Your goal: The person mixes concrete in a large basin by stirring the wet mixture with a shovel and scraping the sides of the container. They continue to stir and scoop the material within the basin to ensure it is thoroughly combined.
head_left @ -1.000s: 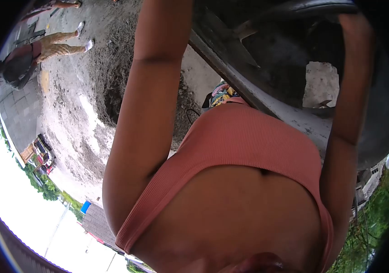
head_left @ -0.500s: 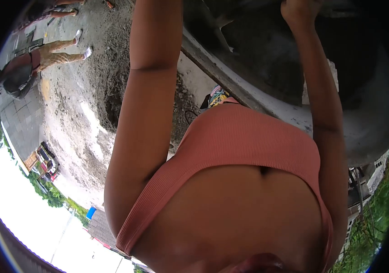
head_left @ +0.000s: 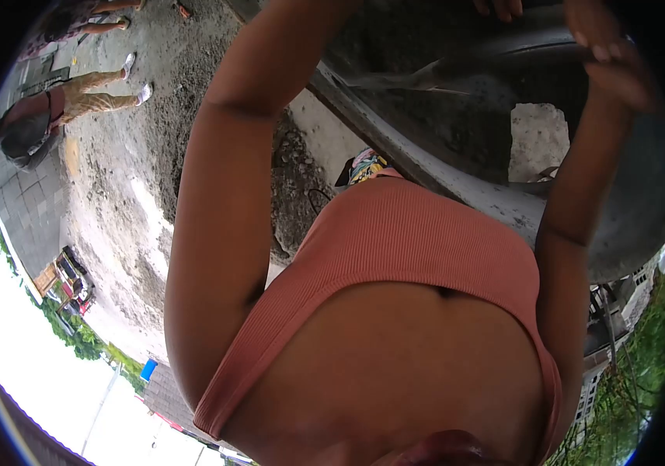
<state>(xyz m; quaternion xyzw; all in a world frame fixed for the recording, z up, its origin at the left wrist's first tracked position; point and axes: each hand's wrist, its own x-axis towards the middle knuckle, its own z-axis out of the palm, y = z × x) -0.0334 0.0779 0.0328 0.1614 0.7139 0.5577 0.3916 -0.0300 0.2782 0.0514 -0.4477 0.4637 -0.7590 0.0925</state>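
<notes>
Right hand (head_left: pixel 611 56): raised, fingers loosely bent, nothing between them; it hangs just before the dark upper rim of the grey vessel (head_left: pixel 637 208). Left hand (head_left: pixel 496 7): only fingertips show at the top edge, apparently belonging to this hand; whether it is open or closed cannot be told. They lie close to the same rim.

The person's own trunk fills the lower middle of the view, in a pink ribbed top (head_left: pixel 426 256), with one bare arm running up each side of it.

The grey vessel is large, rounded and mortar-stained. It sits at upper right, beyond the trunk, with a pale ragged opening (head_left: pixel 538 144) in its wall.

A mound of sand and gravel (head_left: pixel 185 116) covers the ground to the left of the vessel. Paving blocks (head_left: pixel 26 198) lie further left.

A second person (head_left: pixel 57 105), in tan trousers and white shoes, is well apart at upper left.

A patterned cloth (head_left: pixel 367 165) shows just above the top's hem.
</notes>
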